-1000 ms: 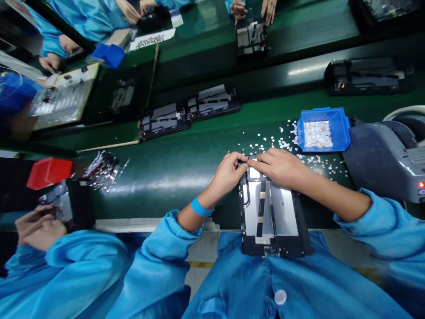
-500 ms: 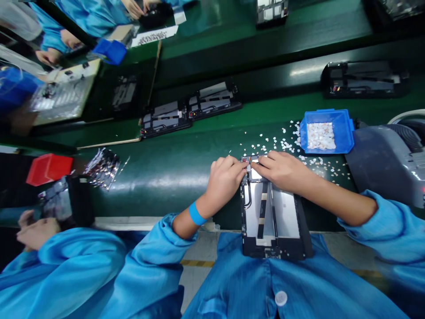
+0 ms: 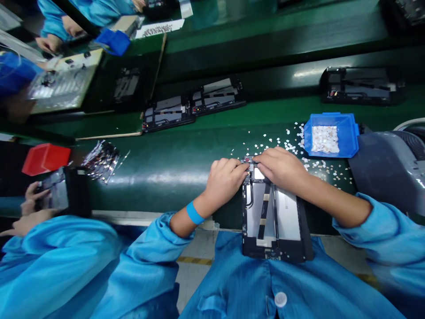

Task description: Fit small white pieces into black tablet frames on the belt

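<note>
The open flat device [image 3: 275, 221] is at the lower centre of the frame, its pale inner panels facing up. Its upper end is over the bench [image 3: 159, 177]; its lower end projects past the near edge and overlaps the front of the blue jacket [image 3: 239, 283]. The left hand [image 3: 227, 179] has its fingertips on the device's upper left corner. The right hand [image 3: 282, 168] covers the upper right part, its fingertips just beside those of the left. Grip of both hands: fingers bent and in contact with the upper end; whether either is closed on a small part cannot be told. A blue wristband [image 3: 195, 213] encircles the left wrist.

White bits [image 3: 291, 147] are scattered beyond the right hand, up to a blue tray [image 3: 349, 141] holding a pile of the same. A grey machine [image 3: 385, 168] is at the right edge. Two similar devices [image 3: 219, 94] lie end to end at upper centre. At left, shiny strips [image 3: 102, 161] lie near a red bin [image 3: 46, 159]; below, a co-worker's hand [image 3: 36, 217] touches another device [image 3: 56, 190].
</note>
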The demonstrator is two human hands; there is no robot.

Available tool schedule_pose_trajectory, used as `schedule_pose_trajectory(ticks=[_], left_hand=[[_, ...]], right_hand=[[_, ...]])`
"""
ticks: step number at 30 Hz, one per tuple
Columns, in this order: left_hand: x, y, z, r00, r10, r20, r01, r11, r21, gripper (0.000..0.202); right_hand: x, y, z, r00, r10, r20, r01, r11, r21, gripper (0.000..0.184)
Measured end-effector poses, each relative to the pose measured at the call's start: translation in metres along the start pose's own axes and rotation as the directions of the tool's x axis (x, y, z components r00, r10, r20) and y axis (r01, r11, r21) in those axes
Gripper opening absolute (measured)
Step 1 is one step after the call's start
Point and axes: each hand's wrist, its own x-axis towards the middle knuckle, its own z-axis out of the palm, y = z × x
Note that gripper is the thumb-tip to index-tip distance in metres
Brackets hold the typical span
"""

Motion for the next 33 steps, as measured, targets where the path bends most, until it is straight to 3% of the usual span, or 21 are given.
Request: schedule_pose_trajectory(ticks=[13,23,27,33], left_hand=[[0.002,0.004,0.002,0.999,0.034,-0.024,-0.033,0.999,0.041,0.027],[0.002,0.002,0.007,0.998,0.012,-0.067,-0.014,0.999,-0.032,0.025],[0.002,0.0,0.006,0.996,0.028,-0.083,-0.03,0.999,-0.029,0.025],[0.0,0.0,0.007,0.999,0.017,-0.043,-0.019,0.999,-0.029,0.025]], right_hand=[[0.023,-0.019,0.002,0.985,0.108,0.136,-0.081,0.979,-0.188,0.025],[0.024,-0.005,0.012,0.993,0.006,0.118,0.015,0.985,-0.171,0.027],[0.024,-0.006,0.01,0.989,0.09,0.117,-0.076,0.99,-0.123,0.021],[0.036,-0.013,-0.004,0.952,0.226,0.206,-0.237,0.971,0.031,0.014]])
